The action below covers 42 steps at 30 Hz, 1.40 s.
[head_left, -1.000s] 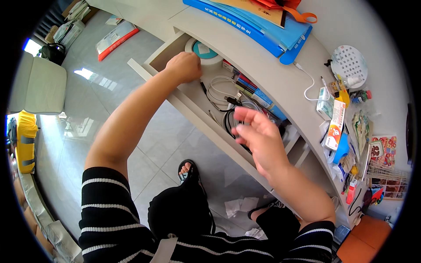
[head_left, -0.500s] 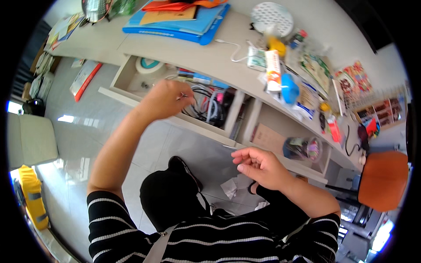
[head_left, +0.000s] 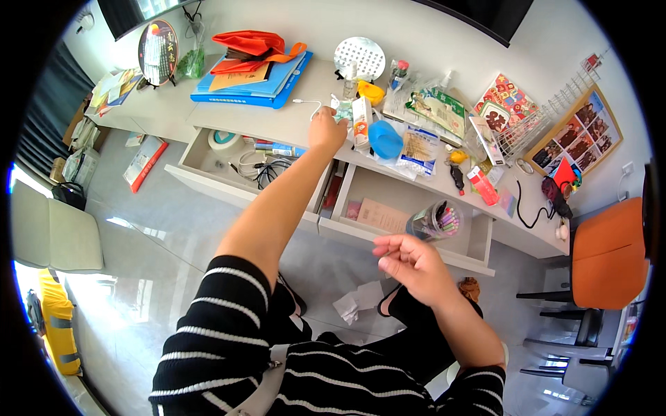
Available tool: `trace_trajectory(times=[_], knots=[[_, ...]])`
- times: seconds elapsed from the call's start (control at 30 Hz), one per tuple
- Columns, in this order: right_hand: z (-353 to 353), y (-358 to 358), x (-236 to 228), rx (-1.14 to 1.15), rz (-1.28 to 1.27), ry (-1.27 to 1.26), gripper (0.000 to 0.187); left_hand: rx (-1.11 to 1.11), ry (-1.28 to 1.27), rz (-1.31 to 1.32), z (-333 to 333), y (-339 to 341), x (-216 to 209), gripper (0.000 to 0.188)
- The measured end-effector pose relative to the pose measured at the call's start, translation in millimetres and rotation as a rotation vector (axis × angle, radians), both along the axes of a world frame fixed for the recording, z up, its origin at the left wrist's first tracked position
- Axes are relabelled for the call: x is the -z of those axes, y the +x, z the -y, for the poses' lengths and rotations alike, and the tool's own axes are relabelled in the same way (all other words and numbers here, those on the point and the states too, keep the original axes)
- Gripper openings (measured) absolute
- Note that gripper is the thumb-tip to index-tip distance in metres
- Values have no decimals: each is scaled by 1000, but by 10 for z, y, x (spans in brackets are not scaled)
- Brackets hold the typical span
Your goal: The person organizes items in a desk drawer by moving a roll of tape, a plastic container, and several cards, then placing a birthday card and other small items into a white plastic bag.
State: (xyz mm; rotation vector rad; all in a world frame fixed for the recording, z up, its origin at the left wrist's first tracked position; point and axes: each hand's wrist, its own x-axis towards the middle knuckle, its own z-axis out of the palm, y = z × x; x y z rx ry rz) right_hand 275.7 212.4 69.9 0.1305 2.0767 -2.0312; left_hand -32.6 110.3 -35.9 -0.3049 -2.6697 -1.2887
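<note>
On smooth desk (head_left: 163,111), nr L fingers (head_left: 338,123): rect. wht/orange carton (head_left: 362,119).

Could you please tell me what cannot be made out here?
In the head view:
Left hand: its back hides whether it grips the green-and-white packet.
Right hand: too small to tell whether it pinches anything.
Left drawer: left forearm covers part of its inside.
Upper-right dark screen: cut off by the top edge.

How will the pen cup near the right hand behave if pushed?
The pen cup may roll or tip, being round-sided. It's probably heavy for its size, given the many pens inside. These stick up, so could spill out.
</note>
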Motion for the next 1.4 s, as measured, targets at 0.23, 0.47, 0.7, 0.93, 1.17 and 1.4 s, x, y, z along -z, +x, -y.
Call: trace_trajectory(times=[0.23, 0.47, 0.7, 0.93, 1.17, 1.4], knots=[[-195, 148, 6, -6, 32, -15, 32, -231, -224, 121, -395, -222, -20, 62], [-220, -65, 103, -52, -6, -17, 32, -178, -278, 52, -99, -550, 108, 45], [-272, -515, 175, 121, 116, -268, 38, 281, 791, 772, 329, 157, -490, 26], [-68, -1380, 190, 470, -351, -114, 39, 484, 779, 684, 494, 1018, -648, 27], [-55, -1450, 467, 247, -353, 52, 30, 436, 910, 825, 737, 1249, -627, 35], [120, -1304, 689, 237, 43, -93, 29, 474, 493, 675, 836, 1271, -387, 32]])
